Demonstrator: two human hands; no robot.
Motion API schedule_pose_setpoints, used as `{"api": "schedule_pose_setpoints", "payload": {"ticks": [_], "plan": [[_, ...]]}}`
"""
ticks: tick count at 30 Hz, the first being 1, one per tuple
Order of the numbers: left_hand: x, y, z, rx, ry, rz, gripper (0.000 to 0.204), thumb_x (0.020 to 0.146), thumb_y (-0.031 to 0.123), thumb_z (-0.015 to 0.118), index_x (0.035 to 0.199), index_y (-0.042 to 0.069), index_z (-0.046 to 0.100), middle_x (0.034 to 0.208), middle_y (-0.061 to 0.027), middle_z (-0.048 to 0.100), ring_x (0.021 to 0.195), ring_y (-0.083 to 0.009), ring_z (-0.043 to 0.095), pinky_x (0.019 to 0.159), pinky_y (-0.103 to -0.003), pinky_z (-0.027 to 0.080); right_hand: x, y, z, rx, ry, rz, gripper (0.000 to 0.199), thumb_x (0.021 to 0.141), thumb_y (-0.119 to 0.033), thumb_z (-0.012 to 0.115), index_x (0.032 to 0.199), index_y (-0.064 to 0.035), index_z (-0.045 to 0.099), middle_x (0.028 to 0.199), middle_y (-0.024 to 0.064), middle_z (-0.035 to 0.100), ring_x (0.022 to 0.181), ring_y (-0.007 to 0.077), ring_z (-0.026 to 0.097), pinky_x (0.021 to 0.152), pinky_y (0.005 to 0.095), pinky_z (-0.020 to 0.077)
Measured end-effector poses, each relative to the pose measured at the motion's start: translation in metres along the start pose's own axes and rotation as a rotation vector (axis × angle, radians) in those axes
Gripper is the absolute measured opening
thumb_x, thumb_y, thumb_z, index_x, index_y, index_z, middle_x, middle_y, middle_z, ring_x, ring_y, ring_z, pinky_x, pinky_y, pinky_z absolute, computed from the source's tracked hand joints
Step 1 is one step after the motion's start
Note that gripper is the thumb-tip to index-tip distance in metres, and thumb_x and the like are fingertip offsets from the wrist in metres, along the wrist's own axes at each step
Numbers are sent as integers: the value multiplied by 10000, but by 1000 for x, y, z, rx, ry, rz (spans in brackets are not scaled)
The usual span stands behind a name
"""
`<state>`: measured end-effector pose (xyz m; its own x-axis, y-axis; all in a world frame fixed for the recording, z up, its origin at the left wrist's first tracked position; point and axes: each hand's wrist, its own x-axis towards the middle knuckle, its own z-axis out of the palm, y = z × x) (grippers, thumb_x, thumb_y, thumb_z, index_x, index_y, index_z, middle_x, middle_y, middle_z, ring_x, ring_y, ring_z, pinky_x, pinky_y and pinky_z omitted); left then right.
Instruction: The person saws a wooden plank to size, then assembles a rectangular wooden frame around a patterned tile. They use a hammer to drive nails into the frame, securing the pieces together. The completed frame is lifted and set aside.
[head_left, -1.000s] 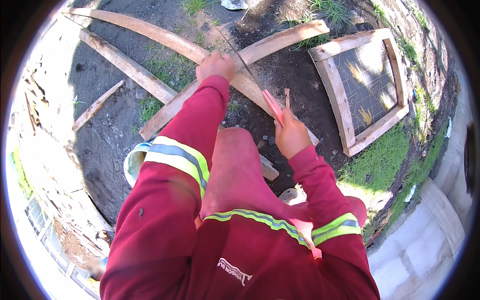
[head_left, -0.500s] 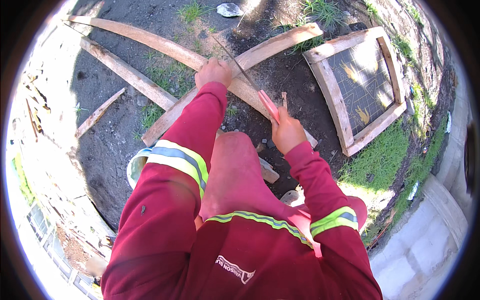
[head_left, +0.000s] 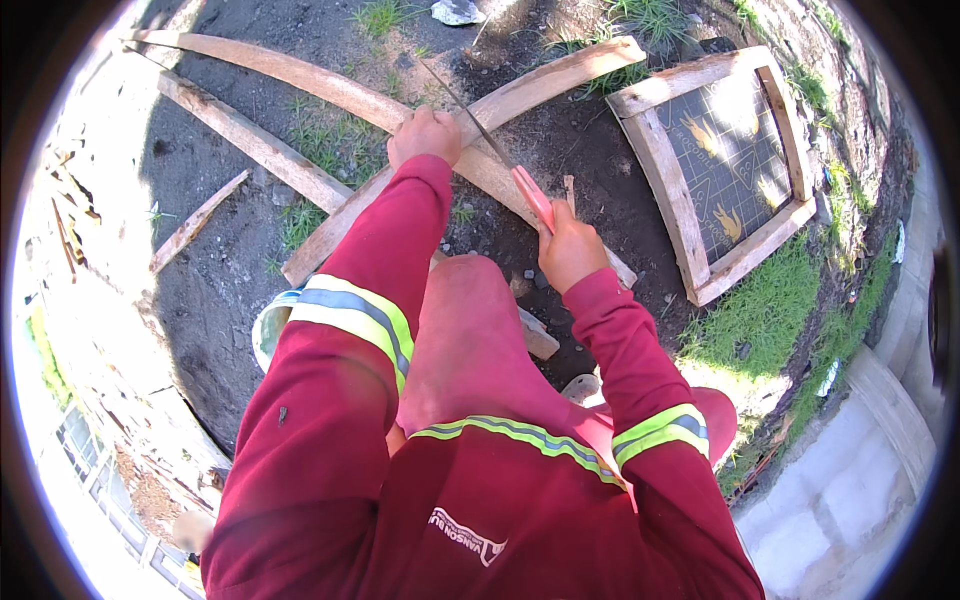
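Observation:
My right hand (head_left: 573, 252) is closed around the pink-red handle of a handsaw (head_left: 531, 197). Its thin blade points away to the upper left, lying across the spot where two timbers cross. One plank (head_left: 560, 84) runs from lower left to upper right. Crossing it is a long board (head_left: 290, 77) that comes from the far left. My left hand (head_left: 425, 138) grips the wood at this crossing, just left of the blade, its fingertips partly hidden. Whether the blade's teeth sit in a cut is too fine to make out.
A wooden frame (head_left: 668, 180) around a dark printed panel lies on the right. Another timber (head_left: 255, 140) and a short thin stick (head_left: 200, 222) lie left. A bucket (head_left: 268, 330) stands by my left arm. Beneath my knee pokes a wood offcut (head_left: 538, 335). Far off is a pale stone (head_left: 458, 11).
My right hand and the saw have shifted slightly away and to the left along the blade's line. My left hand stays on the wood at the crossing.

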<state>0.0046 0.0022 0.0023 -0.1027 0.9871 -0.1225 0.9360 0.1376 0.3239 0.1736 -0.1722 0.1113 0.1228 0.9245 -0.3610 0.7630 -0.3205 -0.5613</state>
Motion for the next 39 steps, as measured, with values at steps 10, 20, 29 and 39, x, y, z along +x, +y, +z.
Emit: {"api": "schedule_pose_setpoints", "payload": {"ticks": [10,20,29,39], "plan": [[-2,-4,5,17,-9,-18,350,867,312,438,937,57,668,968,-171,682,924,-363,642,824,-478,473,-104,1,-56,-93,-78,31,284,869,-119,615,1111,-30,496,758,236,619,679,428,627,589,488,502],[-5,1,-6,-30,-20,14,358,866,320,438,939,47,656,964,-184,680,950,-368,635,863,-481,469,-79,23,-22,17,35,-79,258,857,-97,619,1064,-30,480,722,248,611,691,435,631,601,503,493],[-6,0,-5,8,-54,-14,368,869,309,423,957,47,666,988,-187,675,937,-368,635,845,-483,473,12,-6,1,-27,4,-17,207,886,-130,593,1032,-20,495,799,286,625,759,468,618,623,522,486],[-4,-2,2,28,38,6,345,872,316,423,891,55,648,909,-201,680,870,-385,645,835,-478,480,-90,2,-60,-48,-73,97,295,846,-65,629,1111,-27,505,796,248,627,710,432,637,596,483,505]]}}
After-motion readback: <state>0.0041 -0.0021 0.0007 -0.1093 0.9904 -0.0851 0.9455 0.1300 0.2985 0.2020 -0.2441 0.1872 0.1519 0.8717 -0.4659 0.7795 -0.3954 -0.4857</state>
